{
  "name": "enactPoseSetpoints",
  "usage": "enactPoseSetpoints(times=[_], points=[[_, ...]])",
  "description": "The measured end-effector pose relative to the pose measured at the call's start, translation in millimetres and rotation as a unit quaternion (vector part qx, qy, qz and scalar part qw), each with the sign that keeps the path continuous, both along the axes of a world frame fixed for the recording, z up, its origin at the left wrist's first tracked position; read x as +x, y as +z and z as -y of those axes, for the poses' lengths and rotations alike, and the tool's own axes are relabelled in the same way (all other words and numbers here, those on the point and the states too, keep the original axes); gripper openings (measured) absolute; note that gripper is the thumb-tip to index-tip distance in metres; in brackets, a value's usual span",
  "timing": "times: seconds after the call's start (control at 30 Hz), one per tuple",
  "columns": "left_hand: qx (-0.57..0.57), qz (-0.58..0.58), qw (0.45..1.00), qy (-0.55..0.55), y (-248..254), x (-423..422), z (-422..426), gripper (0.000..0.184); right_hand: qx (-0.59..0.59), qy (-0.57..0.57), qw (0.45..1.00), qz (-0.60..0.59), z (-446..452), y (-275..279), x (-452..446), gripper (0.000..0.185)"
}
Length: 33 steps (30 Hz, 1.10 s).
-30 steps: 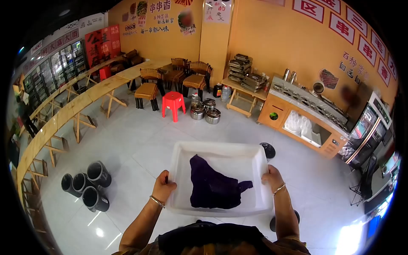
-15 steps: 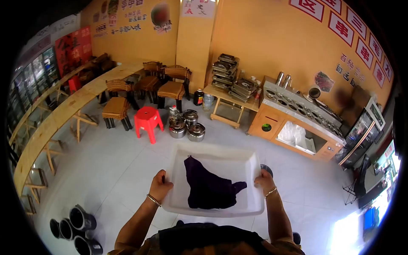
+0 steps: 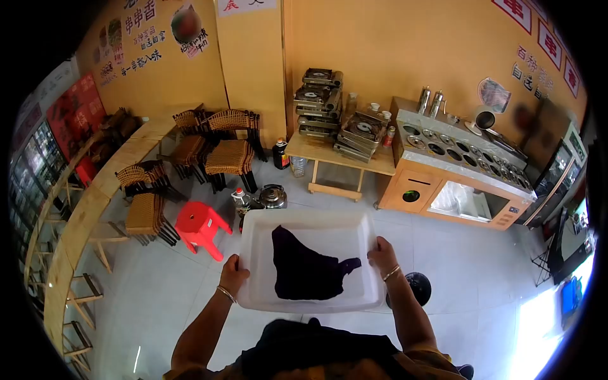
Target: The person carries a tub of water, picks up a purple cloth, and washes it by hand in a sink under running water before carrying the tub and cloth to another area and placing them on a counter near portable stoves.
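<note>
A white rectangular tray (image 3: pixel 364 294) is held level in front of my body, with a dark purple cloth (image 3: pixel 307 269) lying crumpled inside it. On the tray's left side, my left hand (image 3: pixel 234 277) is closed round the rim, thumb on top. My right hand (image 3: pixel 383 256) grips the opposite rim in the same way. Each wrist has a metal bangle. The fingers under the tray are hidden.
A red stool (image 3: pixel 201 227), stacked wicker chairs (image 3: pixel 145 212) and a kettle (image 3: pixel 273 196) stand ahead on the left. Stoves are piled on a wooden table (image 3: pixel 335 154). Right of it is a counter (image 3: pixel 411 183). A black bucket (image 3: pixel 418 289) stands beyond my right hand.
The stool, chairs, stove table and counter appear nearer and the view has shifted. The black buckets at lower left have left the view. Both hands still hold the tray.
</note>
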<state>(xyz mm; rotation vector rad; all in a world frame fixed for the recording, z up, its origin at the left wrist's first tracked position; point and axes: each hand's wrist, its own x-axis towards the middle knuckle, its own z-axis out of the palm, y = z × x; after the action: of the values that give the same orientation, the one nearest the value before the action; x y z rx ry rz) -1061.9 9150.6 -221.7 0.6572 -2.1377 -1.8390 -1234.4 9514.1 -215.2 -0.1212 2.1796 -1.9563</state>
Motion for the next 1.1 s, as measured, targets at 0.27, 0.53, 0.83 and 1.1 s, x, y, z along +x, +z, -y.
enactPoseSetpoints(times=[0.27, 0.53, 0.83, 1.1], points=[[-0.013, 0.034, 0.999, 0.011, -18, -203, 90, 0.021, 0.047, -0.035, 0.998, -0.023, 94, -28, -185, 0.013], [-0.036, 0.033, 0.999, 0.024, -99, -407, 197, 0.017, 0.092, -0.084, 0.991, -0.043, 179, -86, -362, 0.015], [-0.109, 0.125, 0.982, 0.087, -100, -565, 232, 0.007, 0.094, -0.082, 0.991, -0.040, 237, -136, -519, 0.016], [-0.480, 0.140, 0.866, -0.022, -207, -673, 286, 0.016, 0.135, -0.099, 0.986, -0.015, 265, -176, -620, 0.016]])
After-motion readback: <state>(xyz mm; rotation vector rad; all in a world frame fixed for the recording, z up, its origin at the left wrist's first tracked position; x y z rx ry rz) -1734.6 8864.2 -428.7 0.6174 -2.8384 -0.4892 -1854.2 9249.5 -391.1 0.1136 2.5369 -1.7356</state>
